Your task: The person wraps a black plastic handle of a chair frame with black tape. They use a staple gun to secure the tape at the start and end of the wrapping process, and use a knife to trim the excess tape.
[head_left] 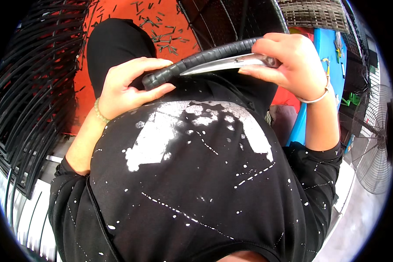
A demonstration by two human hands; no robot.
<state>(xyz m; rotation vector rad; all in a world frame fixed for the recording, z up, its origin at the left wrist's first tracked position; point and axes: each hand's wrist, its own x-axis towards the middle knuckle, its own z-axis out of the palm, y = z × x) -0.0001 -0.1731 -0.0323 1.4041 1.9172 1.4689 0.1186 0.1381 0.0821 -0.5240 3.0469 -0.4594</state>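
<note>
A curved bar (209, 56) wrapped in black plastic strip lies across in front of my lap, its left end lower than its right. My left hand (124, 85) is closed on the left end, thumb below and fingers above. At the other end, my right hand (294, 61) grips the bar with its fingers. The same hand also holds a pointed silver metal tool (225, 64), whose tip points left along the underside of the bar. The tool's grip end is mostly hidden in the palm, so its exact kind cannot be told.
Many dark offcuts lie on the orange-red floor covering (166, 26). A tall stack of black curved bars (39, 61) stands at the left. A black woven panel (231, 19), a brown wicker piece (314, 17), a blue surface (321, 43) and a fan (373, 139) are at the right.
</note>
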